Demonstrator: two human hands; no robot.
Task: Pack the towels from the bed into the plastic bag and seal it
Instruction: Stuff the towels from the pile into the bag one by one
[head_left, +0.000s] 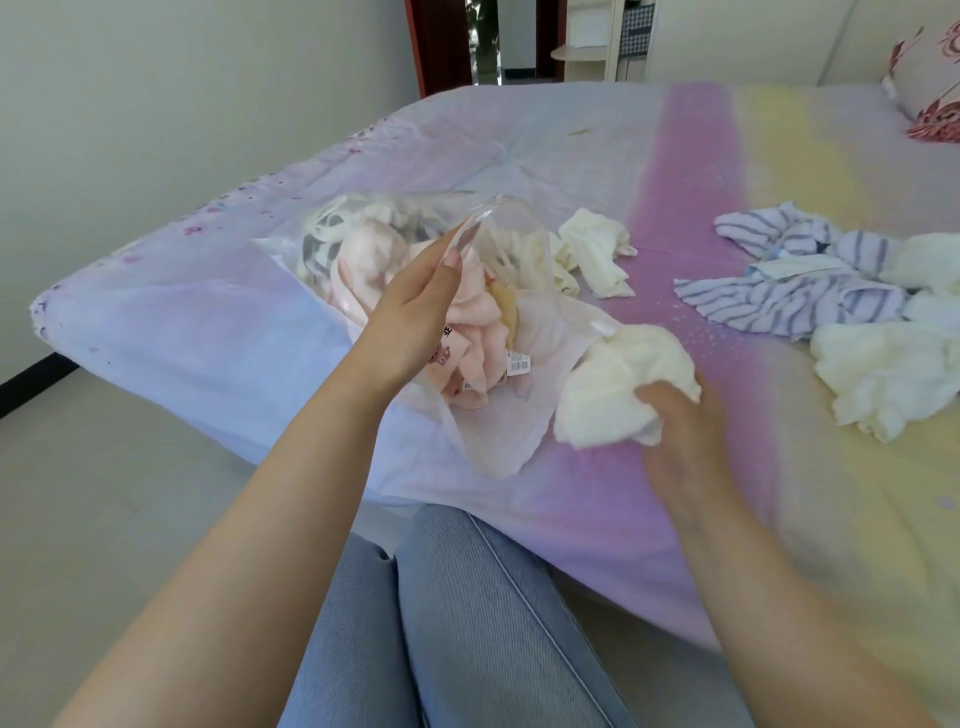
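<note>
A clear plastic bag (524, 415) lies on the bed with its mouth toward me, holding pink, grey-striped and cream towels (467, 317). My left hand (415, 306) pinches the bag's upper rim and lifts it, keeping the mouth wide. My right hand (675, 421), blurred, grips a crumpled cream towel (613, 384) just at the right side of the bag's mouth. Another cream towel (597, 249) lies beyond the bag. To the right lie blue-striped towels (789, 291) and a heap of white towels (893, 369).
The bed (675, 156) carries a pastel lilac, pink and yellow sheet. A floral pillow (930, 83) sits at the far right corner. My knees in blue jeans (467, 623) are against the bed's near edge. The floor and a wall are to the left.
</note>
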